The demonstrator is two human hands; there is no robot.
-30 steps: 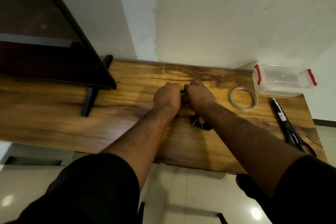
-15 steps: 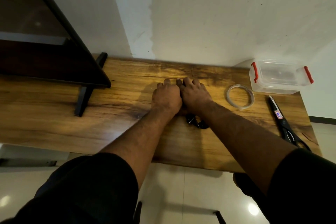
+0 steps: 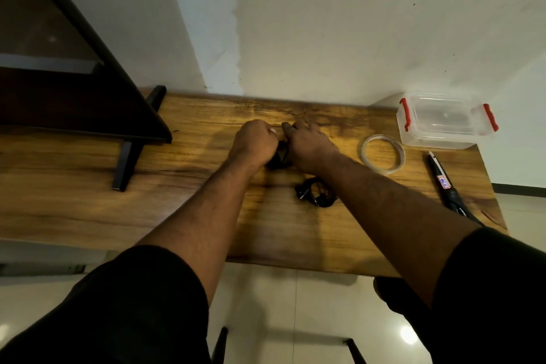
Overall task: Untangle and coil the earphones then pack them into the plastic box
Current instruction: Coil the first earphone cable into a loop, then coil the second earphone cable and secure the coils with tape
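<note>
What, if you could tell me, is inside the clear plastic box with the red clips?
Through the lid and clear walls of the plastic box, nothing shows inside. It sits closed at the table's far right corner. The black earphones lie on the wood beside the right hand.

Stretching both arms forward, left hand [image 3: 255,142] and right hand [image 3: 308,146] meeting knuckle to knuckle, fingers [image 3: 288,127] curling around something dark between them.

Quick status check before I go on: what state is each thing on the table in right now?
left hand: fingers curled on the earphones
right hand: fingers curled on the earphones
earphones: tangled, part lying loose on the table
plastic box: lid on, red clips down
tape roll: lying flat
scissors: closed
</note>
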